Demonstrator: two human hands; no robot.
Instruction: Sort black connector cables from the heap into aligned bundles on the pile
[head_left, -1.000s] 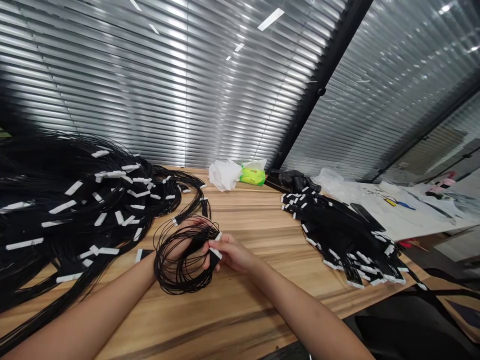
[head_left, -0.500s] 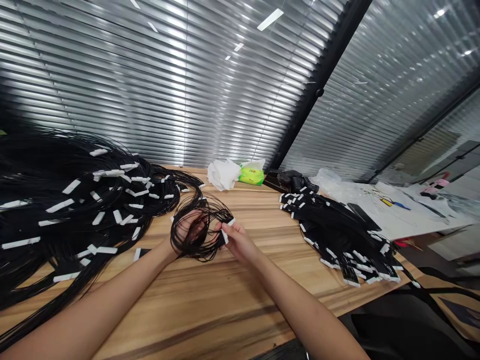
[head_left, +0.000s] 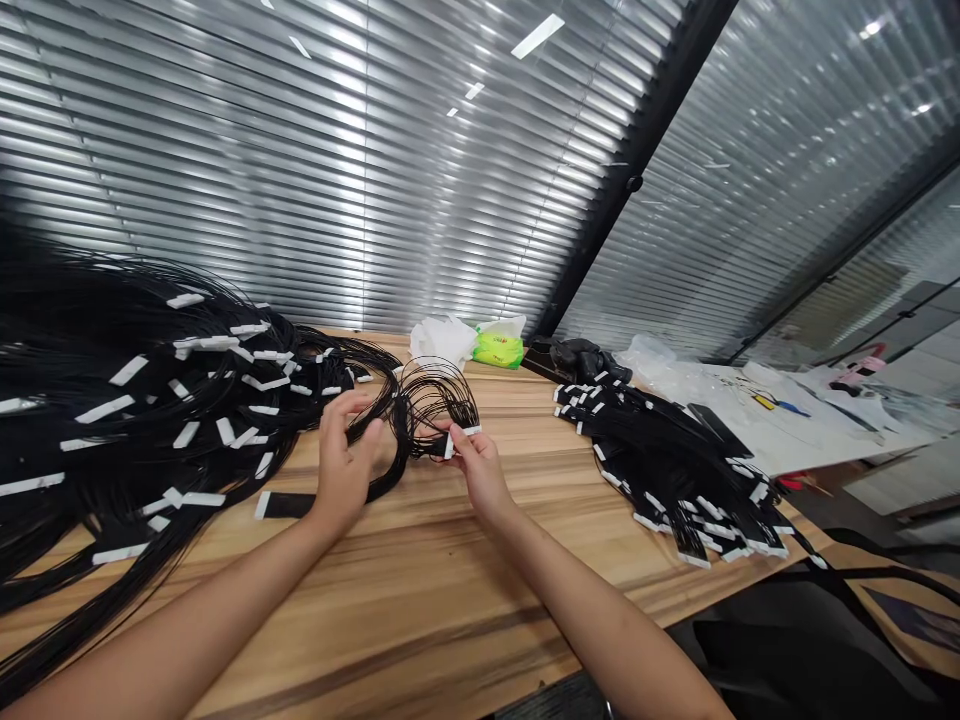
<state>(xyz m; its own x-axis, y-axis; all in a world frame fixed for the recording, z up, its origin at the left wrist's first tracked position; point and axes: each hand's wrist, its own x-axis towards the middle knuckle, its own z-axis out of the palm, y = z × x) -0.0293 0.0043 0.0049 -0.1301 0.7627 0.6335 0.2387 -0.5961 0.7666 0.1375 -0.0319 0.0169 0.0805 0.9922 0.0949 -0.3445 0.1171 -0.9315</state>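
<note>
Over the wooden table, my right hand is closed on the white connector end of a looped bundle of thin black wires. The loops stand up above the fingers and spread to the left. My left hand is beside the bundle with thumb and fingers apart, and nothing shows in its grip. A flat black strip with a white end lies on the table just left of my left wrist.
A large heap of black wires with white connectors fills the left side. Another pile of black wire bundles lies at the right. Crumpled white tissue and a green tissue pack stand at the back, before window blinds.
My left hand has come out from the wire loops and opened to their left. My right hand keeps hold of the bundle, whose loops have shifted upward and right.
</note>
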